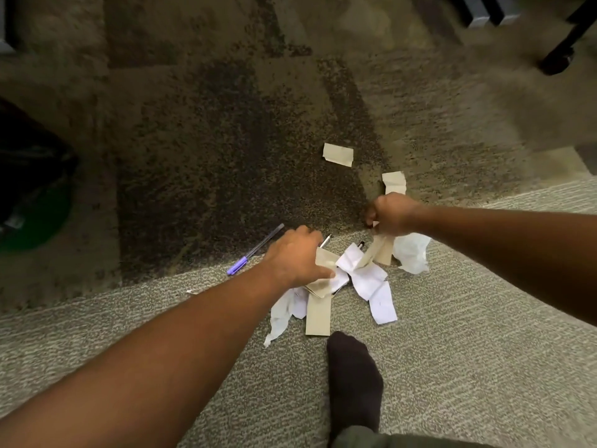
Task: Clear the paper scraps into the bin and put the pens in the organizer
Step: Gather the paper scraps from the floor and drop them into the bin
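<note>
A heap of white and tan paper scraps (368, 279) lies on the carpet in front of me. My left hand (295, 258) presses down on the heap's left side, fingers closed on a tan scrap (324, 258). My right hand (391, 213) is fisted around tan strips (379, 253) that hang from it. Two more tan scraps lie farther out, one (338, 154) alone and one (394, 182) just beyond my right hand. A pen with a purple cap (255, 250) lies left of my left hand. Two other pen tips (326, 239) (361, 244) poke out from under the scraps.
A dark bin with a green base (35, 189) stands at the left edge. My foot in a black sock (353, 379) is planted just below the heap. A black chair leg (562, 53) and grey furniture (491, 9) sit at the top right.
</note>
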Motion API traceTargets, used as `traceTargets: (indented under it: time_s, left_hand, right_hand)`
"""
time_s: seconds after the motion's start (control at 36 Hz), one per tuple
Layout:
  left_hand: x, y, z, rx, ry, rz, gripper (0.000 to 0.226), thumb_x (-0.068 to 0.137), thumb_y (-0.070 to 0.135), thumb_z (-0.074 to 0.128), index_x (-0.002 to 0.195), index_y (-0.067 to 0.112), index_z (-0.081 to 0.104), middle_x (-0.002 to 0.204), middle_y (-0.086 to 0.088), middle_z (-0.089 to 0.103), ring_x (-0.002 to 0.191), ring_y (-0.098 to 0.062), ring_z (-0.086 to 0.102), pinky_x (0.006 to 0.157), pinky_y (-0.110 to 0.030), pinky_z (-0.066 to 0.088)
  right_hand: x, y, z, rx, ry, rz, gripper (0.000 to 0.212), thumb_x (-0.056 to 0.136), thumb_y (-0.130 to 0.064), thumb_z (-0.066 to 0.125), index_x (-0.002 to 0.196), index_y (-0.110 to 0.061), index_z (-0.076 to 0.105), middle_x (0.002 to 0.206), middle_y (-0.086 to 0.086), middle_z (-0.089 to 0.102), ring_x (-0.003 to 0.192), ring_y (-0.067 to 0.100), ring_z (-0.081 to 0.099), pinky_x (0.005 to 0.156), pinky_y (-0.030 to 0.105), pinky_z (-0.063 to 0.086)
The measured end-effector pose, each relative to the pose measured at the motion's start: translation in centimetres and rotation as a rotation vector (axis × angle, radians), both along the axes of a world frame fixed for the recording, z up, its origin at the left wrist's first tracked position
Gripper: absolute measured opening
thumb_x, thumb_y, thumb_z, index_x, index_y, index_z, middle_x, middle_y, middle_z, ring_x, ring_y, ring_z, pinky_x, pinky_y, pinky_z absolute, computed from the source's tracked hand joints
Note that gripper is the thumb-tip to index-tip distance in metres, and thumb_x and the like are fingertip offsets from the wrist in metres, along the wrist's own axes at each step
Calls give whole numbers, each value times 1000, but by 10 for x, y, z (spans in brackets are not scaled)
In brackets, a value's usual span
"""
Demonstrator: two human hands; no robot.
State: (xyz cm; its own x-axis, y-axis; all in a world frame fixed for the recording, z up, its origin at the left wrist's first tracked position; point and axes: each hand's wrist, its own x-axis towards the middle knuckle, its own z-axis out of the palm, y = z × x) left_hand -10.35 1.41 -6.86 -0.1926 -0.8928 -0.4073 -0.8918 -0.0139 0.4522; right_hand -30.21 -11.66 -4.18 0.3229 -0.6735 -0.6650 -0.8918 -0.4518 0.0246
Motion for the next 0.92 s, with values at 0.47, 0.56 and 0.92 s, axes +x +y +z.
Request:
traceTargets:
  time_s: [0.47,0.56,0.92]
  left_hand:
    - [13,-27,2,16,401,210,40,77,15,76,116,15,64,104,-5,69,97,-18,64,80,-27,49]
    - [17,-44,10,-9,513,296,38,77,9,77,113,11,66,101,-6,70,91,-15,62,72,-21,44]
    - [-5,-127,14,-122,468,385,46,83,13,74,126,14,59,122,-4,64,104,-12,58,79,-16,40]
  right_hand:
    - [-50,-64,7,-266,-485,-897,11,88,-19,67,95,-11,72,102,9,70,86,24,68,79,36,59]
    - [-55,-65,-1,-289,-502,-999,20,85,-25,72,100,-12,72,104,10,71,93,26,68,86,40,58]
    - [-54,-62,-16,-105,-484,-1004,40,72,-30,83,101,-11,66,92,7,67,75,19,63,56,23,48]
